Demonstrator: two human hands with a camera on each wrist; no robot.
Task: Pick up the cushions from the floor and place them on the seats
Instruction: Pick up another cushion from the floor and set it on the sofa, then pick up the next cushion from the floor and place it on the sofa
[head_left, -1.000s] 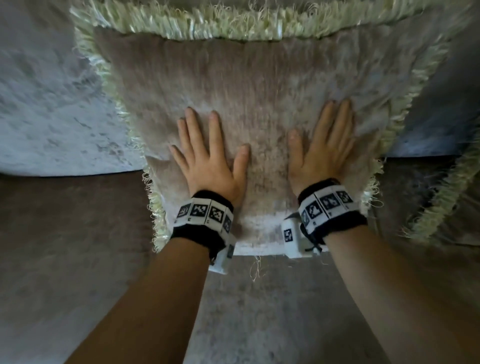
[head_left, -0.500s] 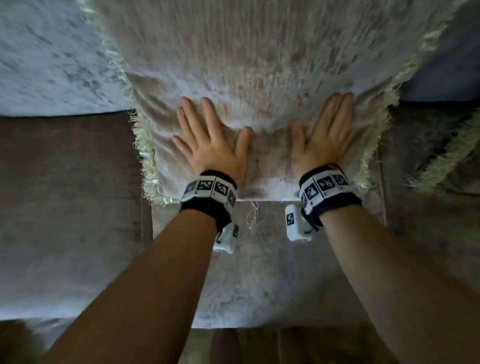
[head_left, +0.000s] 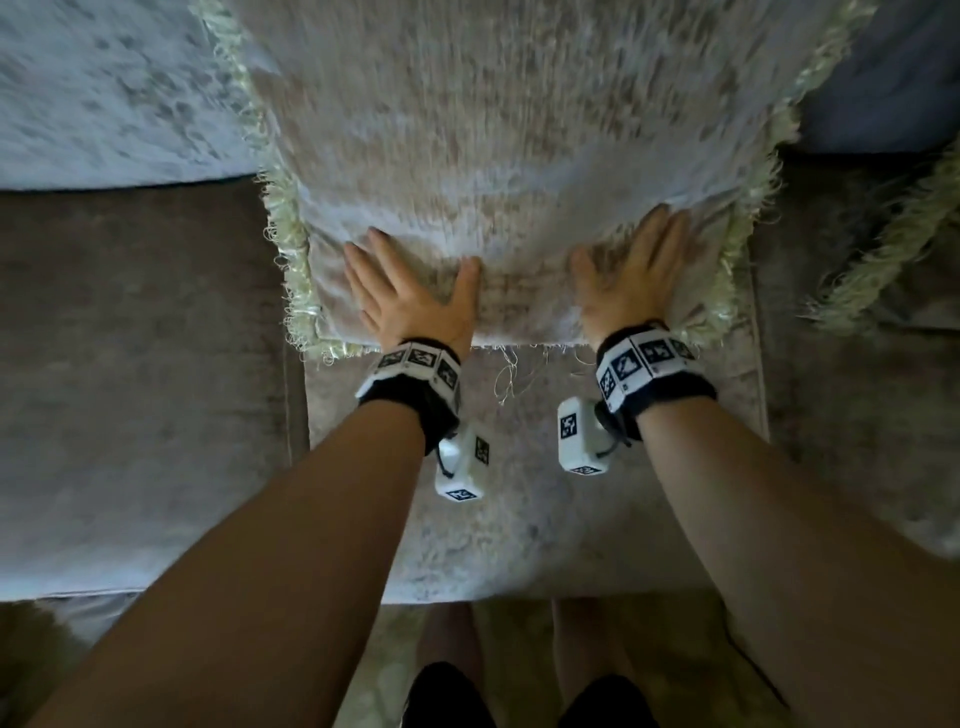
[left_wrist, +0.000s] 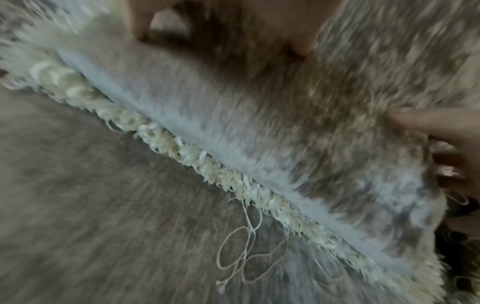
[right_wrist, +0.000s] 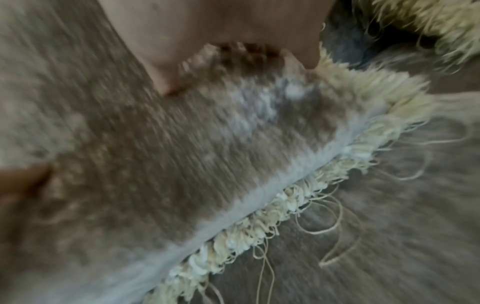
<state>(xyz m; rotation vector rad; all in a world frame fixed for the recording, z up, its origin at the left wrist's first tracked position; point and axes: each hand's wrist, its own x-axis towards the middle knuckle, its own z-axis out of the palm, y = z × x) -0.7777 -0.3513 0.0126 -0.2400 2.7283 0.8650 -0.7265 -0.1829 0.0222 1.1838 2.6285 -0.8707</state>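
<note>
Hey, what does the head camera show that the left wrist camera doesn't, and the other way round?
Only the head view shows both hands whole, the left hand and right hand, pressing flat on the fringed cushion, the sofa backrest, a second cushion's fringe at the right, and the person's legs.

Only the left wrist view shows, close up, the long loose threads trailing from the fringe.

Both show the cushion, its cream fringe and the seat beneath.

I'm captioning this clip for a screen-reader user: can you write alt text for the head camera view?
Seen from above, a person's left hand and right hand press flat, fingers spread, on the lower part of a fuzzy beige cushion with cream fringe, which sits on a grey-brown velvety sofa seat. Another fringed edge shows at the right.
</note>
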